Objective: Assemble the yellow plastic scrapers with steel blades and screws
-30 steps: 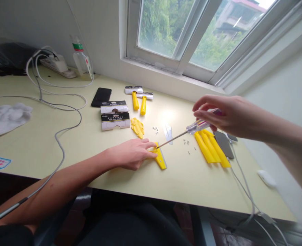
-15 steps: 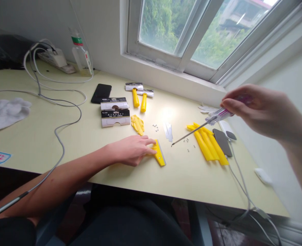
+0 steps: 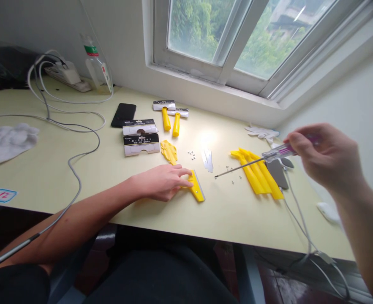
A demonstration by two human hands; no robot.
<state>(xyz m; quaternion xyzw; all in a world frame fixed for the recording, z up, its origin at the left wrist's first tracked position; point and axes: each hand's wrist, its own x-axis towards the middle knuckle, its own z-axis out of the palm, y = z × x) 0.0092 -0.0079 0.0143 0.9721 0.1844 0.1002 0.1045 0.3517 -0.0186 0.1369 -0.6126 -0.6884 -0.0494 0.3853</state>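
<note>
My left hand is closed on the handle of a yellow scraper, pressing it against the table. Two fingers lie across the scraper's head, whose metal blade edge faces right; the palm hides most of the handle. In my right hand is a screwdriver with a clear and purple handle. Its long shaft slants down to the left, with a small screw at the tip, a short way right of the scraper. Whether that screw touches the table I cannot tell. Loose screws lie below the shaft.
Behind the scraper lie yellow plates, small nuts and thin blades. Yellow handles and a grey phone are at right. Further back are two wrapped scrapers, cardboard packages and a black phone.
My right hand has come lower, so the screwdriver lies flatter, and its tip has shifted slightly right with the screw. My left hand stays on the scraper.
</note>
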